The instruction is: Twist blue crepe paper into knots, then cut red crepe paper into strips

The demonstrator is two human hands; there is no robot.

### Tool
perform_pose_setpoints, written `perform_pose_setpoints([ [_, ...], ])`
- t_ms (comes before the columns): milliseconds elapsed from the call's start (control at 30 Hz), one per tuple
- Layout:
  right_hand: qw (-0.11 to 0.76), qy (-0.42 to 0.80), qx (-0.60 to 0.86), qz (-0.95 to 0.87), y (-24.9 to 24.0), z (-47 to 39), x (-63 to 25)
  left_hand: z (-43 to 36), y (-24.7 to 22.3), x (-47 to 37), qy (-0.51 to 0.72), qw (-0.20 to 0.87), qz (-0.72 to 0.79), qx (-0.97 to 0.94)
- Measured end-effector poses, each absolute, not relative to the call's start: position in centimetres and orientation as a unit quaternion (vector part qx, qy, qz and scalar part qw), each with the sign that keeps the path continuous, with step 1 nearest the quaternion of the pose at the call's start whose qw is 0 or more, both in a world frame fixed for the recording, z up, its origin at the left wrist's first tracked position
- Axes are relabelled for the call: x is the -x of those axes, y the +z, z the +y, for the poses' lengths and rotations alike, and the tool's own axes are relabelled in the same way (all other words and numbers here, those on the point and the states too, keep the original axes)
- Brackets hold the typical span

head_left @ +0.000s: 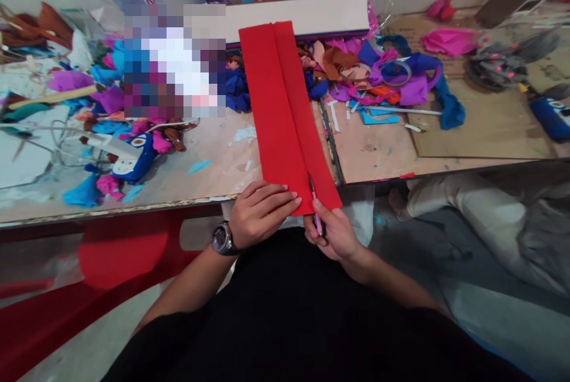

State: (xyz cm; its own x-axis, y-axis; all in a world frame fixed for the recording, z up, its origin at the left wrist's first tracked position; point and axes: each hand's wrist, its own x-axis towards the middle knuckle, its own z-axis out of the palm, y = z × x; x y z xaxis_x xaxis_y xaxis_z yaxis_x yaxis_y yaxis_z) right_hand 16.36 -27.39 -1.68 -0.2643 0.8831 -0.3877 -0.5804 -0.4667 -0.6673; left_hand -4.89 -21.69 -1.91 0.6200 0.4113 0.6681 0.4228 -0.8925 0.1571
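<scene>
A long red sheet of paper (274,109) lies across the table edge, its near end hanging over toward me. A dark lengthwise line, which could be a fold or a cut, runs down it. Flat on the sheet's near left part rests my left hand (262,210), fingers stretched out, a watch on its wrist. My right hand (333,230) is closed around pink-handled scissors (316,212) at the near end, right of the left fingers. The blades point away from me along the dark line; their tips are hard to make out. My right thumb touches the sheet.
Crumpled coloured paper scraps (347,64) cover the table's back, before a long white box (329,13). A blue-and-white power strip (133,159) with cables lies left. A tape roll (396,72) and cardboard (481,132) lie right. Another person's leg (463,198) is at right.
</scene>
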Motion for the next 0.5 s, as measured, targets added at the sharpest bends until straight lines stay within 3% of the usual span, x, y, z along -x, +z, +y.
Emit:
perform_pose_setpoints([
  [500,0.470,0.770,0.383,-0.202,-1.74,-27.31,-16.18,-21.68,-1.63,4.89,-0.381,0.012,-0.230,0.896],
])
